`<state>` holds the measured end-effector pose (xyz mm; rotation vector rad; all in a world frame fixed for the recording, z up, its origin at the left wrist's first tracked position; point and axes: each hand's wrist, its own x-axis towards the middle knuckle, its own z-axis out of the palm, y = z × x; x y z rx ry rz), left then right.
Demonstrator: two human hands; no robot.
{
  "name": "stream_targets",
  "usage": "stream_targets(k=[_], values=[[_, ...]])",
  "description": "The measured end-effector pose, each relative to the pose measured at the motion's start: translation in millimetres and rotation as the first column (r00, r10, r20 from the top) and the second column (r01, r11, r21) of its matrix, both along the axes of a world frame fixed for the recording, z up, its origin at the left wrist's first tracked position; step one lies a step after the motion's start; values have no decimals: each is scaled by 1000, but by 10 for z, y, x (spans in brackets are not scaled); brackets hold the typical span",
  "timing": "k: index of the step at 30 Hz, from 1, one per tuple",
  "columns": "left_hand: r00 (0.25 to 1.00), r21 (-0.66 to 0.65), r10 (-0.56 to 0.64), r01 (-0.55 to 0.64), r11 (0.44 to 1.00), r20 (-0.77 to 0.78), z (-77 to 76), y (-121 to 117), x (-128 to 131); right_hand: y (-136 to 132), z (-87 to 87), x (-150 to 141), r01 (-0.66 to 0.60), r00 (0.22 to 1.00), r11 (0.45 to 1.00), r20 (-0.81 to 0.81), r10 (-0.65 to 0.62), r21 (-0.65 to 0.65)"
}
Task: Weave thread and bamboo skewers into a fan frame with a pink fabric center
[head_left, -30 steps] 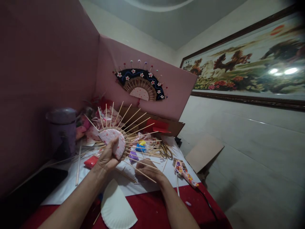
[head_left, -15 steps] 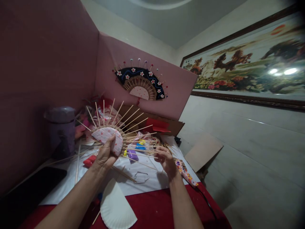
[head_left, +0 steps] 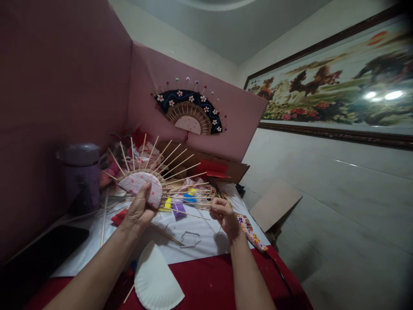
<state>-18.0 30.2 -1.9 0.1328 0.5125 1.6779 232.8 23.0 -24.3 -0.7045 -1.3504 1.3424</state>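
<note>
My left hand [head_left: 138, 209] grips a half-round fan piece [head_left: 142, 187], pink with small spots, held upright above the table. Thin bamboo sticks [head_left: 174, 160] radiate from its woven rim. To the right, my right hand [head_left: 223, 214] is closed in a pinch at the outer ends of the lower sticks, beside a coil of thin cane [head_left: 222, 199]. What the fingers hold is too small to make out.
A white half paper plate [head_left: 156, 282] lies on the red cloth [head_left: 206, 284] near me. A purple jar [head_left: 80, 176] stands left, a flowered glue gun [head_left: 250, 232] right. Clay blocks [head_left: 178, 207] and loose sticks litter the white sheet. A finished fan [head_left: 189, 112] hangs on the pink board.
My right hand has lifted off the table and moved right and up to the stick ends. My left hand has shifted the fan piece slightly left and turned it.
</note>
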Motion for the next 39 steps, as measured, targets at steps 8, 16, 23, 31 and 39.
stream_targets(k=[8,16,23,31,39], values=[[992,-3,-124,124,992,19,37,-53,35,31,-132,-288,-16,919,999,393,34,-49],[987,30,-154,153,988,38,70,-107,62,-1,-211,-395,-37,881,999,471,51,-38],[995,26,-93,92,995,31,75,-92,32,18,-65,-73,-56,996,998,-66,55,-11],[1000,13,-9,8,1000,24,84,-88,85,-40,-4,-31,-69,969,994,-230,86,81],[1000,36,-16,16,999,8,85,-101,101,-41,-26,0,-63,965,996,-252,78,65]])
